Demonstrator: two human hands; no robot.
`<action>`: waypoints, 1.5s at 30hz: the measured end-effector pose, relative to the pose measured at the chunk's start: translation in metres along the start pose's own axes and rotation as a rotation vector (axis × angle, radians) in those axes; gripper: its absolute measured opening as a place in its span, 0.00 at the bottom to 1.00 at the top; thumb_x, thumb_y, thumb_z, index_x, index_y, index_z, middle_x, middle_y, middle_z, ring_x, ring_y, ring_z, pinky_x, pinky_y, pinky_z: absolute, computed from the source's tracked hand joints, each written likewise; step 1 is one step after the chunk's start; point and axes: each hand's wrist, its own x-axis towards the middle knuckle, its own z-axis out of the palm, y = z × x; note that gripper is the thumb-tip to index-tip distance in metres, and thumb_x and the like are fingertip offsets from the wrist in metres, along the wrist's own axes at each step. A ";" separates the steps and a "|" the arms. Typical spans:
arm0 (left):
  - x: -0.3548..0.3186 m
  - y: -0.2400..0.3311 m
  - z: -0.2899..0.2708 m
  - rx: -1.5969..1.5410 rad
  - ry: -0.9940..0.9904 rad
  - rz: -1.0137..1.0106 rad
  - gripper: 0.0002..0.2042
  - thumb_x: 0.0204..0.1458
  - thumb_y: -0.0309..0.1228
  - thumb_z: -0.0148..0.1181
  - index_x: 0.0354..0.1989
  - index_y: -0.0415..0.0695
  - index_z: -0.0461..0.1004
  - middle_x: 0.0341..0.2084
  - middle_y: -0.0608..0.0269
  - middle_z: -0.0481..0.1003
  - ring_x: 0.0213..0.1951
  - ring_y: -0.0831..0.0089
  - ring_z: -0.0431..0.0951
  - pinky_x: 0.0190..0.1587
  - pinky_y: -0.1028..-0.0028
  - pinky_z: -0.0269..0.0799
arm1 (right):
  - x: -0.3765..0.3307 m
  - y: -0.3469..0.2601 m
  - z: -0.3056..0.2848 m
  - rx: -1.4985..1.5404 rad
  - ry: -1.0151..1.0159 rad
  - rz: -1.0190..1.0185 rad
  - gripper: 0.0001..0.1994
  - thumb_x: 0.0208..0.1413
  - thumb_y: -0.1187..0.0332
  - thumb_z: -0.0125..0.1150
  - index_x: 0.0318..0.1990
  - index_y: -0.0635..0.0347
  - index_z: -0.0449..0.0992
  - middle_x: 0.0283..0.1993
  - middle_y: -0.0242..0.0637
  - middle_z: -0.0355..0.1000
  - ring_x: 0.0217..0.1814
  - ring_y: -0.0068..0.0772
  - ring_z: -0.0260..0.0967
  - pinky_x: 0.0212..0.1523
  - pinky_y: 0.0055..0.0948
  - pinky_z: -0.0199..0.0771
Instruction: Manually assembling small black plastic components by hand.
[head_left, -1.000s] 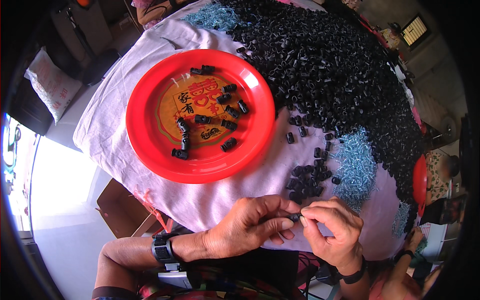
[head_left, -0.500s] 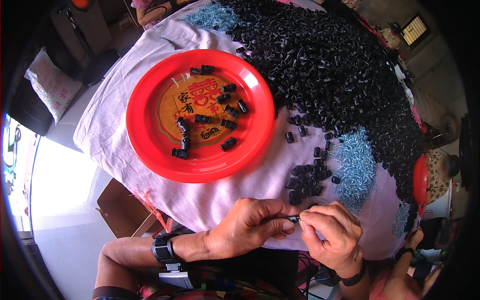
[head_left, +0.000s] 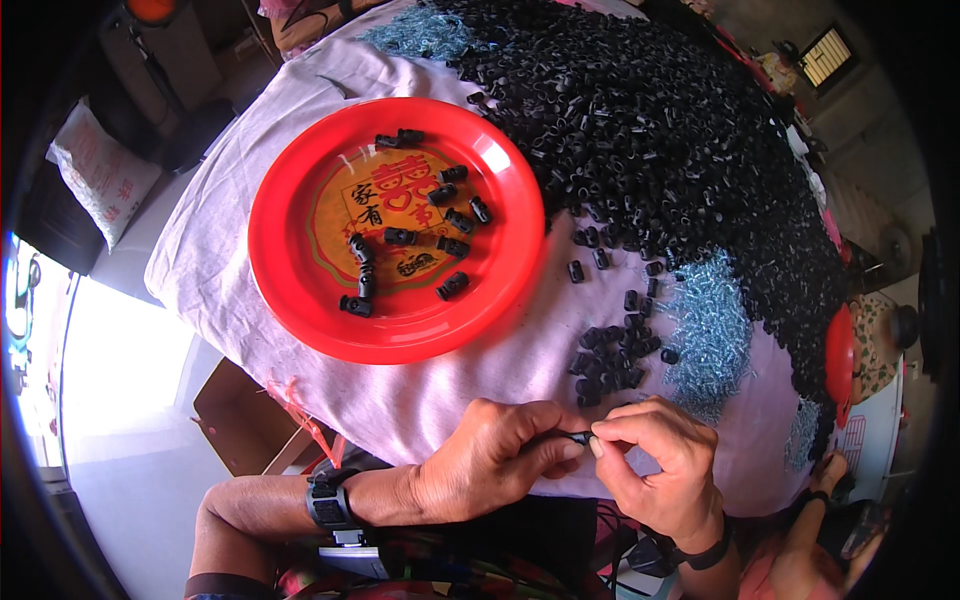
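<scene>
Small black part sits between the two hands, above the near edge of the pale cloth. The left hand clamps it between thumb and fingers; the right hand pinches its right end with thumb and forefinger. Just beyond lie loose black pieces, beside bluish springs; a red plate holds more black pieces farther left.

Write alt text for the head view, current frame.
A person's left hand and right hand pinch a small black part between them at the near edge of a pale cloth. A red plate holding black pieces sits ahead to the left; a large heap of black parts and a pile of small pale-blue pieces lie to the right.
</scene>
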 end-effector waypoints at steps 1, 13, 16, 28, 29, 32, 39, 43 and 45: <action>-0.001 -0.001 0.001 0.059 0.030 0.042 0.11 0.63 0.27 0.66 0.50 0.36 0.80 0.32 0.61 0.84 0.36 0.78 0.84 0.39 0.76 0.80 | 0.000 0.001 0.001 0.031 -0.011 0.017 0.11 0.46 0.83 0.71 0.37 0.62 0.80 0.34 0.39 0.79 0.32 0.37 0.79 0.32 0.31 0.80; 0.002 -0.003 0.007 0.113 0.135 0.100 0.09 0.62 0.27 0.65 0.47 0.36 0.78 0.27 0.54 0.82 0.32 0.71 0.85 0.35 0.71 0.78 | 0.002 -0.002 0.006 -0.037 -0.006 -0.027 0.13 0.47 0.82 0.70 0.42 0.64 0.80 0.36 0.42 0.79 0.36 0.44 0.79 0.37 0.37 0.80; 0.006 -0.005 0.008 -0.083 0.122 0.008 0.10 0.64 0.30 0.64 0.47 0.36 0.78 0.28 0.63 0.82 0.32 0.79 0.81 0.34 0.73 0.77 | -0.002 -0.009 0.006 -0.042 -0.004 0.004 0.17 0.46 0.81 0.71 0.47 0.65 0.79 0.40 0.44 0.77 0.39 0.46 0.77 0.37 0.39 0.79; 0.014 -0.007 -0.001 -0.377 -0.050 -0.140 0.11 0.68 0.36 0.61 0.48 0.41 0.79 0.28 0.76 0.76 0.26 0.91 0.68 0.24 0.83 0.62 | -0.001 -0.008 0.018 -0.212 0.184 -0.114 0.22 0.38 0.78 0.76 0.46 0.61 0.82 0.41 0.39 0.78 0.40 0.43 0.76 0.40 0.37 0.79; 0.015 -0.006 -0.001 -0.402 -0.077 -0.163 0.12 0.68 0.37 0.61 0.49 0.41 0.79 0.30 0.75 0.78 0.27 0.91 0.68 0.25 0.84 0.63 | -0.002 -0.007 0.019 -0.210 0.183 -0.110 0.24 0.38 0.77 0.77 0.48 0.60 0.82 0.42 0.39 0.79 0.41 0.43 0.77 0.41 0.37 0.79; 0.013 -0.008 0.001 -0.555 -0.088 -0.151 0.13 0.69 0.38 0.59 0.51 0.41 0.78 0.35 0.74 0.80 0.29 0.91 0.70 0.27 0.85 0.63 | -0.001 -0.006 0.023 -0.122 0.207 -0.096 0.24 0.38 0.76 0.77 0.48 0.61 0.82 0.43 0.39 0.79 0.41 0.43 0.77 0.42 0.37 0.79; 0.012 0.000 -0.003 -0.663 -0.114 -0.191 0.13 0.70 0.38 0.58 0.51 0.41 0.77 0.38 0.71 0.81 0.30 0.90 0.70 0.28 0.85 0.63 | 0.005 0.001 0.026 -0.065 0.193 -0.107 0.29 0.39 0.75 0.79 0.55 0.60 0.82 0.51 0.41 0.77 0.48 0.43 0.76 0.43 0.37 0.80; 0.011 0.006 -0.003 -0.729 -0.053 -0.218 0.14 0.70 0.39 0.57 0.51 0.41 0.77 0.36 0.71 0.79 0.29 0.90 0.70 0.27 0.84 0.63 | 0.010 0.004 0.030 -0.038 0.197 -0.090 0.28 0.40 0.74 0.79 0.55 0.58 0.83 0.50 0.41 0.78 0.47 0.43 0.76 0.43 0.37 0.80; 0.012 0.010 -0.007 -0.746 -0.041 -0.214 0.14 0.70 0.39 0.57 0.50 0.41 0.77 0.35 0.71 0.79 0.29 0.89 0.71 0.27 0.84 0.64 | 0.009 0.007 0.032 -0.071 0.209 -0.136 0.26 0.43 0.72 0.79 0.54 0.60 0.82 0.49 0.41 0.78 0.45 0.43 0.77 0.43 0.37 0.80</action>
